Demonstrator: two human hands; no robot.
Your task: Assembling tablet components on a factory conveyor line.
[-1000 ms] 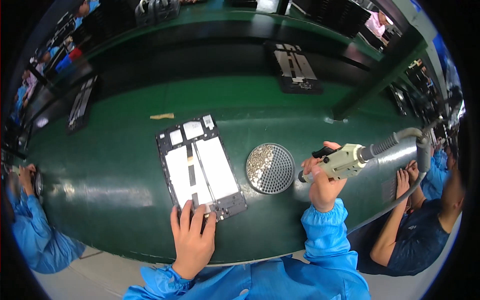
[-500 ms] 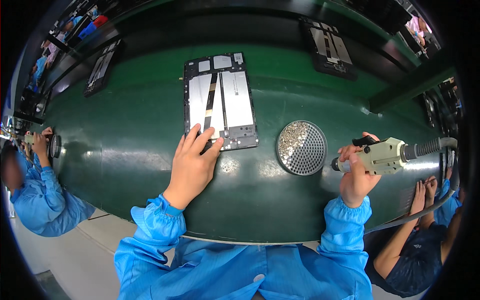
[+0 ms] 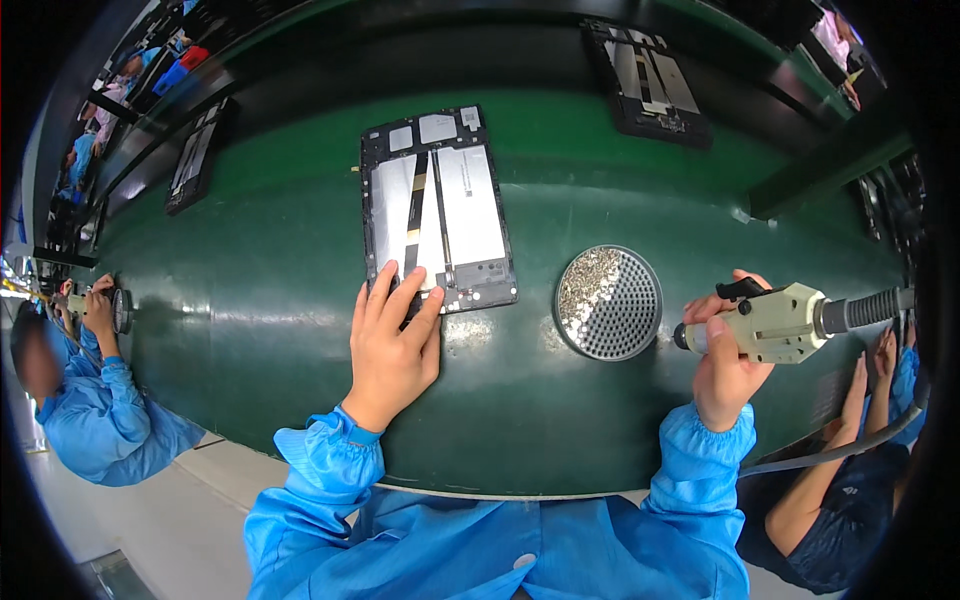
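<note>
An opened tablet point(image 3: 475, 215) lies on the green bench, its silver battery area, black frame and dark ribbon cable exposed. My left hand point(image 3: 395, 345) rests on its lower left part, fingers spread. Off to the right, my right hand point(image 3: 728, 365) grips a pale green electric screwdriver point(image 3: 785, 322), its black lever uppermost and its nose pointing left. A thick ribbed grey hose runs from the tool's rear. Between the two hands sits a round dish point(image 3: 630, 310) with a dimpled floor; many tiny metal screws are heaped along its left side.
More opened tablets lie at the far right point(image 3: 650, 85) and far left point(image 3: 197, 160) on a dark strip behind the green bench point(image 3: 300, 270). A green post point(image 3: 820, 175) stands at right. One co-worker point(image 3: 110, 400) sits at left, another point(image 3: 840, 500) at right.
The whole view has shifted slightly. My left hand stays on the tablet and my right hand keeps hold of the screwdriver, a touch farther right in the picture.
</note>
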